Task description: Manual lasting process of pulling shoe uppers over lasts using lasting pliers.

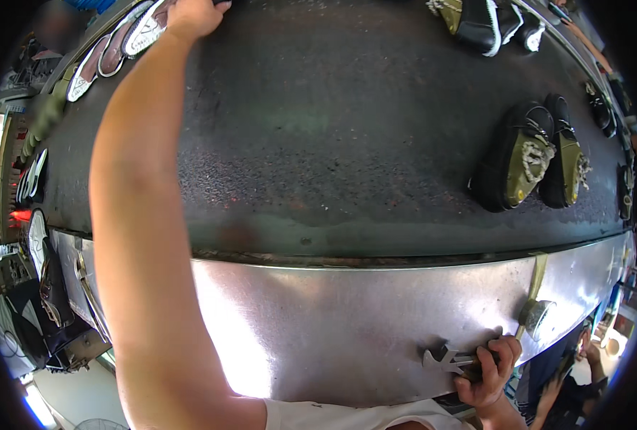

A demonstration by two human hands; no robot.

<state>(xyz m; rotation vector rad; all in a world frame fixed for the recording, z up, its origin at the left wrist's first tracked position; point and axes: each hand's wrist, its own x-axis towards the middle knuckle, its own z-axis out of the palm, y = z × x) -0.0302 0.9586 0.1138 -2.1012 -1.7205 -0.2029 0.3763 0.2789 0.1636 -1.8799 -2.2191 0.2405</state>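
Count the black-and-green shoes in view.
3: one shoe at right, a second shoe beside it, a third shoe cut off at the top edge. Others may be hidden or too dark to tell.

Left hand (pixel 195 17) apparently cropped above, metal tool (pixel 445 360) partly hidden

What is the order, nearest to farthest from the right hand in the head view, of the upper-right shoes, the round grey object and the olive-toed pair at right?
From the right hand, holding a metal tool:
1. Round grey object: just to its right.
2. Olive-toed pair: right, on dark surface.
3. Upper-right shoes: picture's top edge.
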